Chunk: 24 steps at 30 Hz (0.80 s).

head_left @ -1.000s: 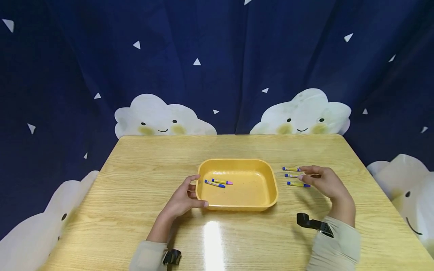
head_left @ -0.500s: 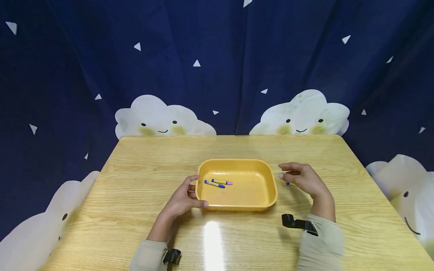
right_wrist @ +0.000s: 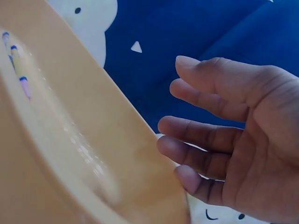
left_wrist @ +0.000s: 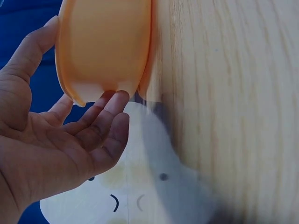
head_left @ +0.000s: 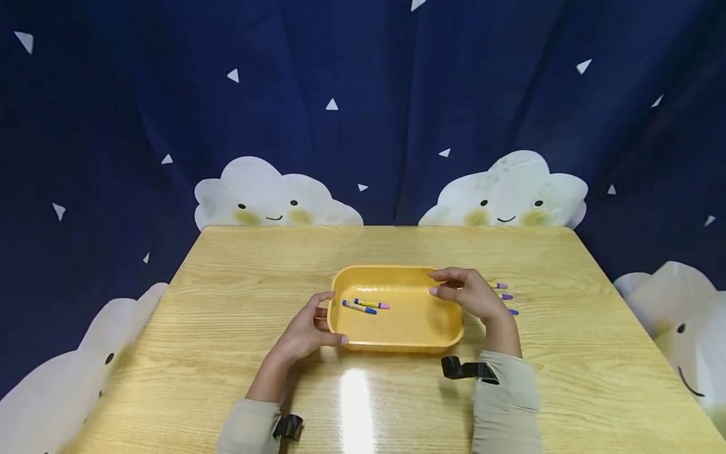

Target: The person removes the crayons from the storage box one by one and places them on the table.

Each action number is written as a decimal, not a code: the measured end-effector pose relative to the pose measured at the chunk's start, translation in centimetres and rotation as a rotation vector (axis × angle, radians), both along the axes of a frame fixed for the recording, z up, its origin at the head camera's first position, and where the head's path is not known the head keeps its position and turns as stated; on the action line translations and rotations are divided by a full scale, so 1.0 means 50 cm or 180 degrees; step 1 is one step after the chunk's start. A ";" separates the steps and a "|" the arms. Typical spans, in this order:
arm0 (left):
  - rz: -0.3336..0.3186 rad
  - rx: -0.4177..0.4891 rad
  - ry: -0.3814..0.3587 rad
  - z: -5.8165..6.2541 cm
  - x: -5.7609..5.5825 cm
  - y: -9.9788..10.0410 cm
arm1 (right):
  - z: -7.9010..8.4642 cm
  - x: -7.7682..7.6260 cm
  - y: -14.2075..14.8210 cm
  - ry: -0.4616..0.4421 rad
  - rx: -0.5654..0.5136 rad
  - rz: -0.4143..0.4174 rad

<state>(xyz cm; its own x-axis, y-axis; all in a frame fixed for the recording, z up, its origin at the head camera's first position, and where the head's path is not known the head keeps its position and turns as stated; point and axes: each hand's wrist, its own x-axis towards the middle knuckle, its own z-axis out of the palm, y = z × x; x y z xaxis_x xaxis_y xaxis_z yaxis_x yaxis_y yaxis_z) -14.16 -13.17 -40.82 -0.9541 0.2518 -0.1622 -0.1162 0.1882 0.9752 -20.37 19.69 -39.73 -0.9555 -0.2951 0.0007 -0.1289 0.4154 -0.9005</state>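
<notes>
head view looked forward and down over the table [head_left: 249, 271], wrist views got in close, tilted, tray [head_left: 403, 328] showed in all three

Yellow tray [head_left: 408, 318], two crayons [head_left: 360, 308] inside, three crayons [head_left: 505, 296] outside

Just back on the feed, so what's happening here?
A person's left hand holds the left end of a yellow tray, in which two crayons lie. Their right hand hovers over the tray's right end with nothing in its fingers. Three more crayons lie on the table to the right, partly hidden.
</notes>
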 end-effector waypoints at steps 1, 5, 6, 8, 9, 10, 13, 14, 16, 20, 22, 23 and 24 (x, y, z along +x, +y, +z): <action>0.0007 -0.0004 0.0010 0.000 -0.001 0.001 | -0.001 -0.003 -0.006 -0.0003 -0.0012 0.0008; 0.0021 -0.0032 0.0005 0.001 0.001 0.001 | -0.007 -0.013 -0.031 -0.0084 -0.0064 0.0022; 0.0026 -0.0030 0.0004 0.001 0.002 0.001 | -0.009 -0.016 -0.037 -0.0117 -0.0079 0.0032; 0.0046 -0.0032 -0.0011 0.002 0.003 0.001 | -0.015 -0.022 -0.050 -0.0171 -0.0100 0.0087; 0.0056 -0.0043 -0.0014 0.002 0.004 0.001 | -0.017 -0.025 -0.057 -0.0206 -0.0106 0.0110; 0.0065 -0.0047 -0.0014 0.002 0.004 0.002 | -0.019 -0.028 -0.063 -0.0220 -0.0102 0.0136; 0.0084 -0.0062 -0.0016 0.004 0.004 0.002 | -0.026 -0.036 -0.078 -0.0259 -0.0064 0.0174; 0.0084 -0.0080 -0.0010 0.004 0.004 0.003 | -0.027 -0.039 -0.082 -0.0258 -0.0045 0.0185; 0.0088 -0.0086 -0.0009 0.004 0.003 0.003 | -0.029 -0.043 -0.092 -0.0252 -0.0024 0.0204; 0.0092 -0.0095 -0.0008 0.002 0.002 0.002 | -0.034 -0.047 -0.113 -0.0256 -0.0006 0.0232; 0.0085 -0.0099 -0.0005 0.001 0.001 0.002 | -0.040 -0.048 -0.123 -0.0300 0.0017 0.0220; 0.0074 -0.0091 -0.0008 0.000 0.001 0.001 | -0.043 -0.050 -0.128 -0.0317 0.0022 0.0226; 0.0064 -0.0087 -0.0009 0.000 0.001 0.001 | -0.046 -0.051 -0.133 -0.0323 0.0040 0.0231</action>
<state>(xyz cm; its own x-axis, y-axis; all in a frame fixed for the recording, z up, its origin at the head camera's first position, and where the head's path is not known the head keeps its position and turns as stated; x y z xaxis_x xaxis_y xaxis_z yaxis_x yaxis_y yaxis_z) -14.12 -13.12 -40.81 -0.9585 0.2278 -0.1716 -0.1231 0.2125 0.9694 -22.92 13.04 -42.03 -0.9266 -0.3628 -0.0991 -0.0675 0.4195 -0.9052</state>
